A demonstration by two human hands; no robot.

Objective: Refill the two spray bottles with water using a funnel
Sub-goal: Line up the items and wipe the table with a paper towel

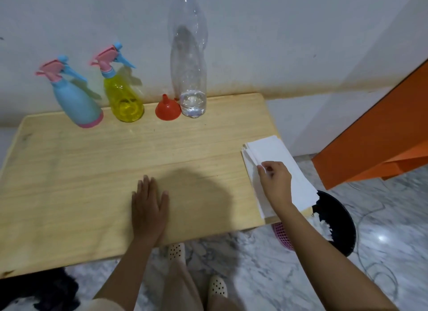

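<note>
A blue spray bottle with a pink base and pink-blue trigger head stands at the back left of the wooden table. Beside it stands a yellow transparent spray bottle with the same kind of head. A red funnel lies mouth-down to its right, touching a tall clear water bottle with a blue cap and a little water at the bottom. My left hand rests flat on the table, fingers together. My right hand pinches the top sheet of a stack of white tissues at the table's right edge.
A black bin with white scraps and a pink basket stand on the marble floor under the table's right corner. An orange panel leans at the right. The wall runs right behind the bottles. Dark cloth lies lower left.
</note>
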